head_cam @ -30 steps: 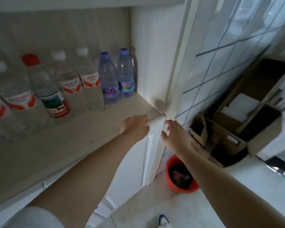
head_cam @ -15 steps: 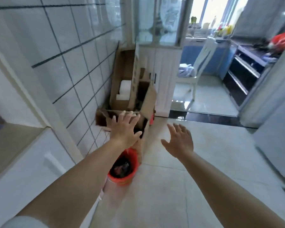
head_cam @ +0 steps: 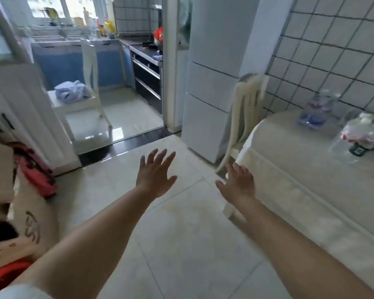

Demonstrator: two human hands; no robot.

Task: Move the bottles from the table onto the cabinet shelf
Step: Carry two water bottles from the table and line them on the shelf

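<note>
Both hands empty, bottles sitting off to the right on the table

Left hand [head_cam: 155, 175] is hovering over the floor, fingers spread, holding nothing; right hand [head_cam: 238, 184] is doing the same just beside the table [head_cam: 294, 169] edge. Bottles [head_cam: 341, 126] are sitting at the table's far right by the tiled wall, up and right of both hands, well apart from them. They are blurred: one looks upright, the rest may be lying down, cannot tell the axis. Right hand is nearer, so it probably reaches first
</note>
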